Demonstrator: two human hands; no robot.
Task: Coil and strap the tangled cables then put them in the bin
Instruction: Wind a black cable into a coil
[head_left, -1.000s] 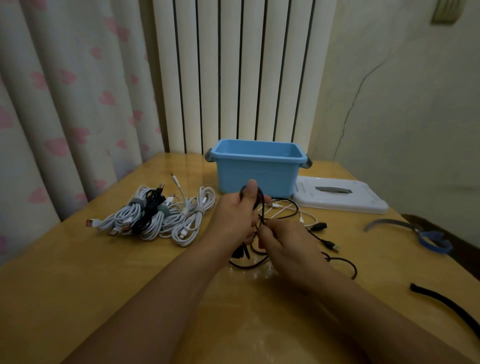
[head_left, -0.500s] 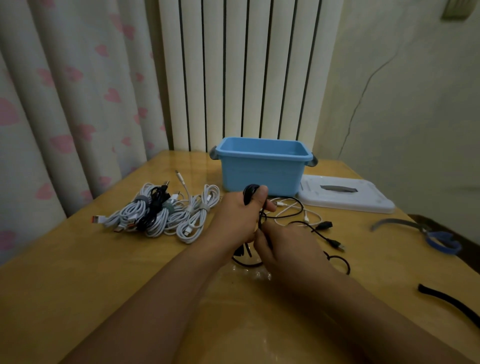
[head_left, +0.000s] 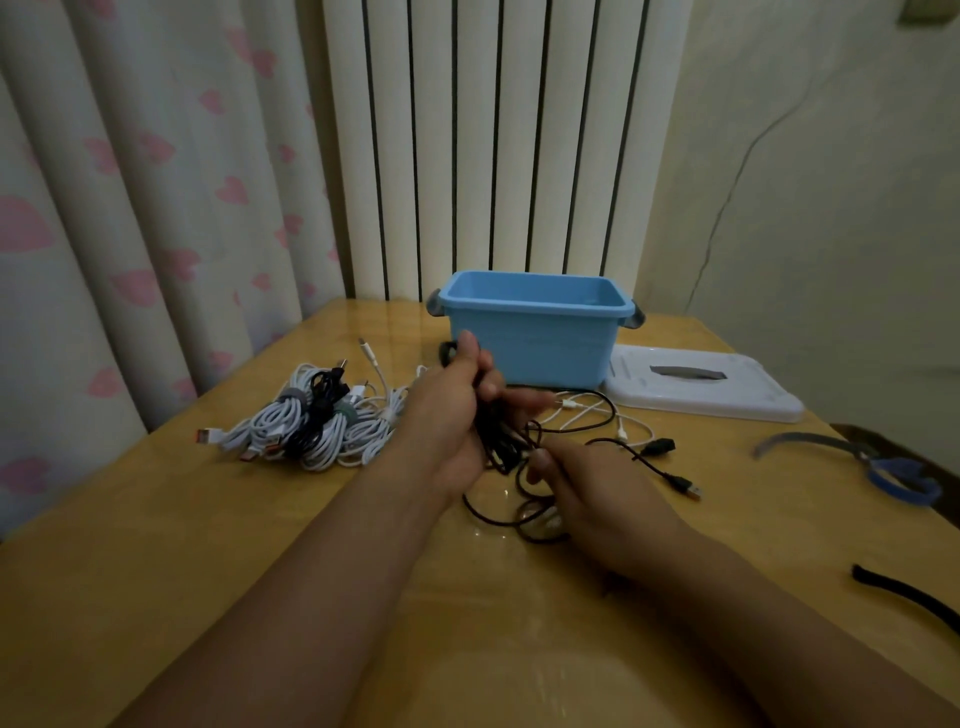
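A black cable (head_left: 657, 467) lies partly looped at the table's middle. My left hand (head_left: 449, 415) grips a bundle of its loops upright, thumb on top. Just to the right and lower, my right hand (head_left: 587, 486) pinches a strand of the same cable. Its free end with a USB plug trails right. Under it lies a loose white cable (head_left: 584, 410). The blue bin (head_left: 535, 327) stands behind the hands, with nothing visible inside. A pile of strapped white and black cables (head_left: 311, 421) lies at the left.
The bin's white lid (head_left: 701, 387) lies to the right of the bin. A grey and blue strap (head_left: 883, 462) sits near the right table edge, a black strap (head_left: 909, 595) closer to me. Curtain and radiator stand behind the wooden table (head_left: 156, 545).
My left hand rose a little with the loops, while my right hand slid down and right along the black cable. More cable is gathered into the bundle.
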